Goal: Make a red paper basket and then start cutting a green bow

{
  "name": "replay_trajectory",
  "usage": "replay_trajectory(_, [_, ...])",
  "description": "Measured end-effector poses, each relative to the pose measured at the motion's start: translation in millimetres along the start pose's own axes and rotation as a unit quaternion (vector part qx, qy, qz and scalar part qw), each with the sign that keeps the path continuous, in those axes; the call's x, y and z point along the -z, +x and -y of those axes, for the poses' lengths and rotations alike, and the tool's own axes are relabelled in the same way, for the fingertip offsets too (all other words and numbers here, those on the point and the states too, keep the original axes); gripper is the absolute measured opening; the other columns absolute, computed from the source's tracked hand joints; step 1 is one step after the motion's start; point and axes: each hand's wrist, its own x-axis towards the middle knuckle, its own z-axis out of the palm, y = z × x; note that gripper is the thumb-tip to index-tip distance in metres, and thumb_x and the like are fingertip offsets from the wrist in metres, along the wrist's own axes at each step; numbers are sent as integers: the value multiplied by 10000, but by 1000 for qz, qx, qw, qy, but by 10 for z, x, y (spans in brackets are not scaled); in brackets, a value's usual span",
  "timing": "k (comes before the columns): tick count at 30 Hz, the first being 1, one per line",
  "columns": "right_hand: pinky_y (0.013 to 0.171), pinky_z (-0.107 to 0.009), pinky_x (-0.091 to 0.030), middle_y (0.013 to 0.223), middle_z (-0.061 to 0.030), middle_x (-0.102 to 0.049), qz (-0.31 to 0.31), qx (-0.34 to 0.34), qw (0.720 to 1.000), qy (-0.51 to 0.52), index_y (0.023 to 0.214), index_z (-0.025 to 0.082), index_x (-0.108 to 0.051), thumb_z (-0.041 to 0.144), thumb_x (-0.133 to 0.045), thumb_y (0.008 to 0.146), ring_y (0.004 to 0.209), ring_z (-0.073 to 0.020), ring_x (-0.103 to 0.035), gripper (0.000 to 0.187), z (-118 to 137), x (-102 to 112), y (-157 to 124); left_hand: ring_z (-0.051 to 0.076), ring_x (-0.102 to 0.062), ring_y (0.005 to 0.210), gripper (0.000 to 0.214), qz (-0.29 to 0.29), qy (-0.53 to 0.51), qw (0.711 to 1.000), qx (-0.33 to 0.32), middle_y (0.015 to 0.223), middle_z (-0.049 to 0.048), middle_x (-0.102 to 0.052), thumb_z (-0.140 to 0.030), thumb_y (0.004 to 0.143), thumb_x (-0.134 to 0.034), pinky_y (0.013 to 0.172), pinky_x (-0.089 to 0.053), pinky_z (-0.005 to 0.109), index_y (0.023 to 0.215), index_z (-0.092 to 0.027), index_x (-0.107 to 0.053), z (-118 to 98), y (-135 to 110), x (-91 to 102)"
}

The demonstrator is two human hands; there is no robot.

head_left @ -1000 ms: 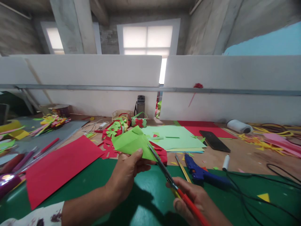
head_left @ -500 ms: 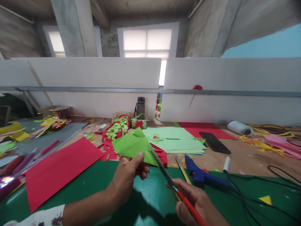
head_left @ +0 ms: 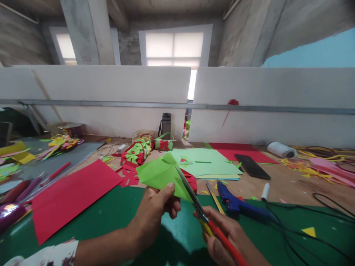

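My left hand (head_left: pixel 158 207) pinches a piece of bright green paper (head_left: pixel 158 171) between thumb and fingers, holding it up over the green mat (head_left: pixel 116 218). Around the red and yellow handles of a pair of scissors (head_left: pixel 195 199), my right hand (head_left: pixel 222 232) is closed. The blades lie along the paper's right edge, tips pointing up and away from me. Whether they are cutting into the sheet I cannot tell. A sheet of red paper (head_left: pixel 74 195) lies to the left of my left hand.
A blue glue gun (head_left: pixel 241 207) and a utility knife (head_left: pixel 215 197) lie right of the scissors. Behind are pale green sheets (head_left: pixel 210 162), a black phone (head_left: pixel 252 166), small paper baskets (head_left: pixel 135 151) and a dark bottle (head_left: pixel 166 123). Black cable (head_left: pixel 285 232) runs along the right side.
My left hand and the green paper have shifted slightly right and down. The scissors' blades have moved a little along with the paper.
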Motion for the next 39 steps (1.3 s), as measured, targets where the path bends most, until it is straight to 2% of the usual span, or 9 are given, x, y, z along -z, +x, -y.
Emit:
replay_trajectory(3, [478, -250, -387, 623, -36, -515, -45, 7, 998, -32, 1102, 209, -584, 688, -410, 780, 548, -167, -434, 603, 42, 1, -34, 102, -470, 447, 387, 6, -4, 1000, -3, 479, 15, -546, -384, 824, -532, 493, -381, 221, 542, -125, -588, 19, -2, -2])
replay_trajectory(6, [464, -251, -389, 581, -30, -516, -55, 9, 997, -53, 1067, 204, -609, 658, -419, 795, 519, -168, -445, 562, 36, -6, -42, 100, -461, 440, 397, 4, -8, 1000, -6, 472, 10, -539, -392, 823, -534, 485, -376, 220, 533, -127, -585, 38, -4, -14])
replay_trajectory(19, [480, -229, -365, 611, -24, -506, -3, 0, 996, -87, 1021, 181, -610, 607, -429, 822, 556, -151, -450, 504, -74, 36, -25, 93, -461, 440, 386, 3, -7, 1000, 2, 476, 16, -541, -361, 838, -519, 485, -376, 211, 545, -119, -583, 14, -7, -34])
replay_trajectory(22, [472, -239, -376, 602, -31, -522, -16, 0, 997, -75, 1034, 194, -612, 595, -438, 823, 541, -162, -457, 486, -53, 31, -18, 95, -457, 437, 386, 6, -5, 1000, 3, 466, 13, -533, -366, 832, -525, 489, -376, 214, 538, -123, -583, 2, -21, -36])
replay_trajectory(27, [495, -248, -411, 655, -50, -573, -38, 19, 997, -66, 1091, 204, -598, 617, -431, 815, 560, -173, -483, 524, 35, 13, -37, 100, -455, 439, 402, -2, -2, 1000, 12, 454, 12, -524, -383, 821, -530, 490, -370, 219, 515, -127, -582, 16, -15, -39])
replay_trajectory(31, [496, -233, -415, 666, -46, -570, -20, 4, 998, -55, 1119, 187, -578, 645, -414, 809, 555, -157, -484, 577, 52, 11, -46, 103, -464, 456, 444, 5, 11, 1000, 17, 453, 17, -520, -394, 838, -501, 509, -376, 220, 501, -120, -590, 29, -1, -25])
replay_trajectory(35, [532, -228, -432, 697, -49, -585, -28, -3, 999, -33, 1126, 182, -568, 674, -391, 802, 606, -163, -513, 615, 82, 10, -49, 100, -462, 450, 455, 16, 13, 1000, 11, 443, 11, -514, -397, 847, -491, 510, -375, 216, 502, -116, -590, 54, 2, -7])
replay_trajectory(39, [510, -224, -422, 670, -35, -566, -34, -20, 998, -45, 1103, 172, -579, 693, -389, 793, 568, -146, -484, 635, 107, 14, -56, 95, -463, 454, 447, 29, 12, 999, 2, 451, 8, -516, -390, 850, -493, 507, -371, 209, 511, -115, -590, 72, -7, 0])
